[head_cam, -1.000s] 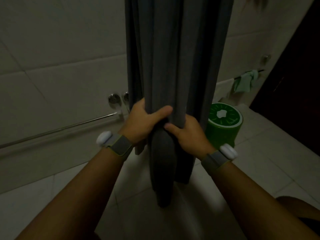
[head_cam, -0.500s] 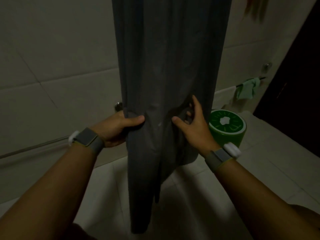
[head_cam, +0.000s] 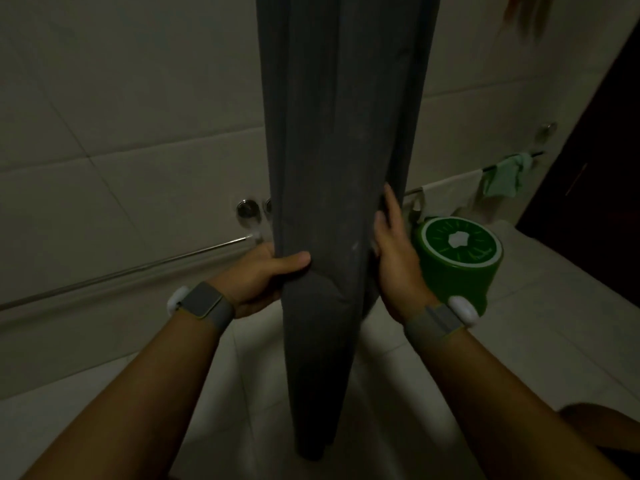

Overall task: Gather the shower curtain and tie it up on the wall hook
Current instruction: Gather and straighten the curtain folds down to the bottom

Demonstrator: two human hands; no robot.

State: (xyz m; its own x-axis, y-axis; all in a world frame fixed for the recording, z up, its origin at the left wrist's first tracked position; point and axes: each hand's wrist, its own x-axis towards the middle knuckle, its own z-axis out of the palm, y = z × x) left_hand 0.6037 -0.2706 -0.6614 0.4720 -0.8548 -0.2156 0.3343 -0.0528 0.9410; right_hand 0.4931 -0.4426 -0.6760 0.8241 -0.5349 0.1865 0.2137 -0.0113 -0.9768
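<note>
Head view, dim light. The grey shower curtain [head_cam: 332, 209] hangs as one narrow vertical bundle in the centre of frame, running from the top edge down to a tapered end just above the pale tiled floor [head_cam: 540, 327]. It stands in front of the tiled wall [head_cam: 131, 109].

The left hand [head_cam: 258, 277] is at the bundle's left edge, about mid-height. Its grip is closed on the cloth: thumb laid across the front face, fingers wrapped round behind and out of sight. The fabric bunches and creases just below the thumb.

The right hand [head_cam: 394, 261] is at the bundle's right edge, slightly higher than the left. Its grip is looser: fingers extended upward along the edge, palm pressed against the side folds. Whether the fingers close on the cloth behind, cannot tell.

Both wrists carry grey bands with a white pod.

Behind the curtain, left side: two round chrome wall fittings [head_cam: 246, 208], one partly covered by the cloth, and a thin metal rail [head_cam: 124, 271] slanting down toward the left edge of frame.

Right of the curtain: a green round container [head_cam: 457, 258] with a white-marked lid, just beside the right hand and wrist. Above it, a second rail on the wall with a pale cloth [head_cam: 450, 192] and a green cloth [head_cam: 507, 174] draped over it.

No wall hook identifiable.
</note>
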